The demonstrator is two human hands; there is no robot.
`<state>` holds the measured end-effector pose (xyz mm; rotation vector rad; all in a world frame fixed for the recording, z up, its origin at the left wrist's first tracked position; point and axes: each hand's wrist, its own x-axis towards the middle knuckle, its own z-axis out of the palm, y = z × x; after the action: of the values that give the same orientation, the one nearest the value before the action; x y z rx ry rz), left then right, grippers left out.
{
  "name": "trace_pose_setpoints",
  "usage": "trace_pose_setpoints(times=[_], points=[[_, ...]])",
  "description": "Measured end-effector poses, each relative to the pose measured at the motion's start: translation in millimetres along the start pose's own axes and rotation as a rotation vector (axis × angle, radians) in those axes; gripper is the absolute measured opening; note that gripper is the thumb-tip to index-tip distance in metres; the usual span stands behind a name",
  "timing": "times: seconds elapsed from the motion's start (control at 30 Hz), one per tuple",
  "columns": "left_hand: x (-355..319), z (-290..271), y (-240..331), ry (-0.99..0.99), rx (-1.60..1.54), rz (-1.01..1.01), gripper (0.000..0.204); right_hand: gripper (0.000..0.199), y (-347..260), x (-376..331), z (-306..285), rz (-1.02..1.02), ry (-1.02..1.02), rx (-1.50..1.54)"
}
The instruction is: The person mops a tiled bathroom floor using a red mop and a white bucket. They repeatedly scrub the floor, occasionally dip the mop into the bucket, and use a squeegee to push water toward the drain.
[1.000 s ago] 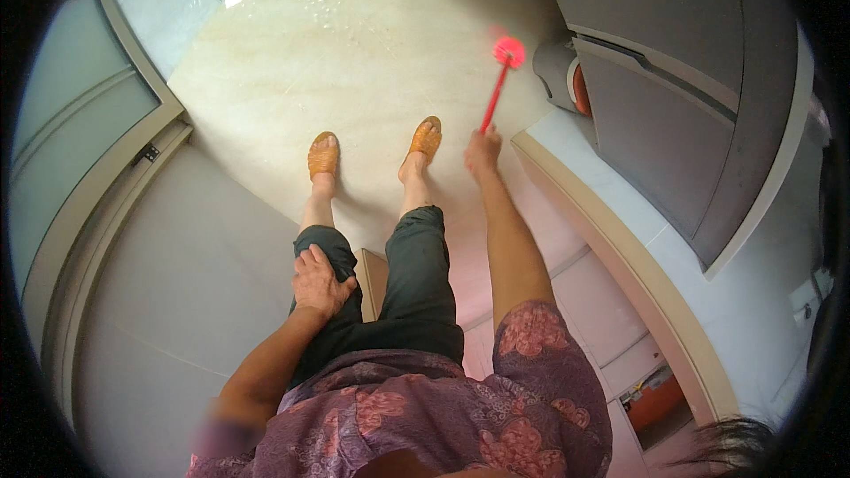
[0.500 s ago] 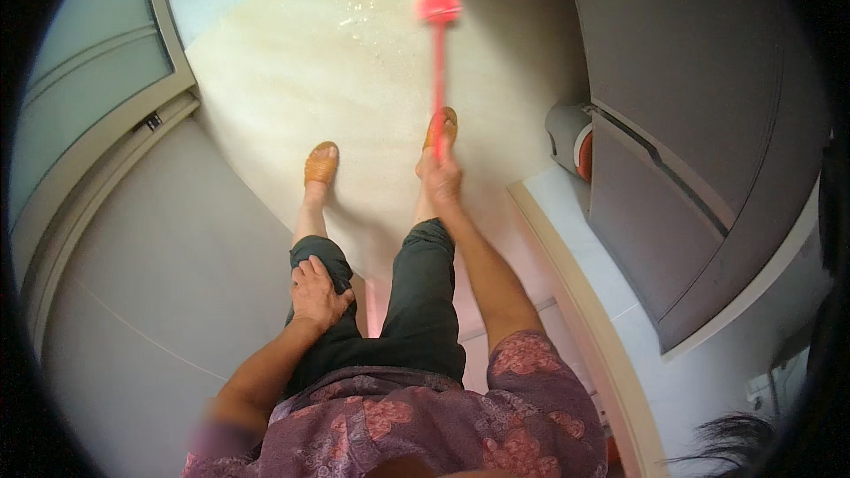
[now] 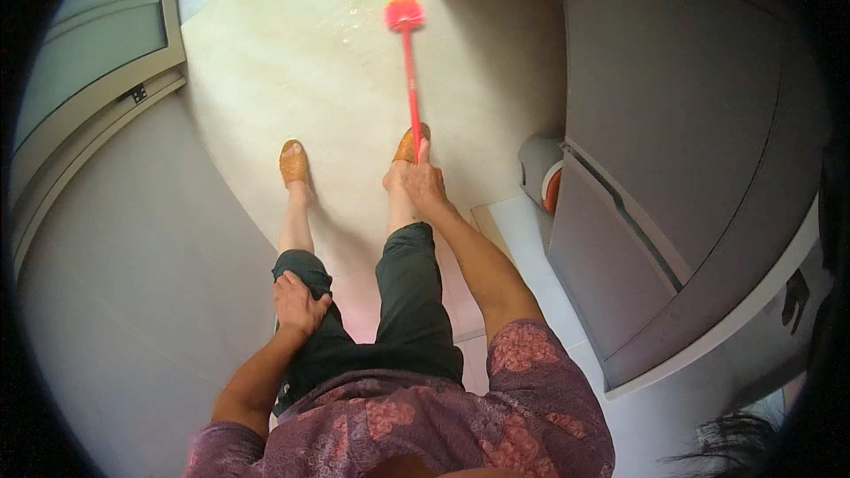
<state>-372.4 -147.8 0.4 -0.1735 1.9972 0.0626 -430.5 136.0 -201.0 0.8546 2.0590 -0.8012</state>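
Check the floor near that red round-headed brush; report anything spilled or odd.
Shiny, wet-looking specks dot the cream floor left of the brush head; they glint like splashed water, though I cannot be certain.

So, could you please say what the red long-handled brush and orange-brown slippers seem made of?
The red long-handled brush: probably smooth plastic, judging by its evenly coloured stick; its blurred head leaves the material open. The orange-brown slippers: perhaps matte moulded plastic or rubber, given their textured straps.
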Motion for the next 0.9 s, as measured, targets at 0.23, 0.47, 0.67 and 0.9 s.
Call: trace_pose_setpoints(times=[0.23,0.47,0.67,0.9], points=[[0,6,8,-0.052,-0.013,-0.058,0.073,0.028,-27,66,-141,-0.064,0.593,-0.091],[-2,8,18,-0.067,0.003,-0.091,0.072,0.026,-88,144,-178,0.128,0.359,0.268],[-3,5,18,-0.024,0.049,-0.055,0.073,0.054,-51,10,6,-0.393,0.513,-0.112],[-6,6,15,-0.024,0.066,-0.054,0.075,0.03,25,-40,-41,-0.188,0.423,0.105]])
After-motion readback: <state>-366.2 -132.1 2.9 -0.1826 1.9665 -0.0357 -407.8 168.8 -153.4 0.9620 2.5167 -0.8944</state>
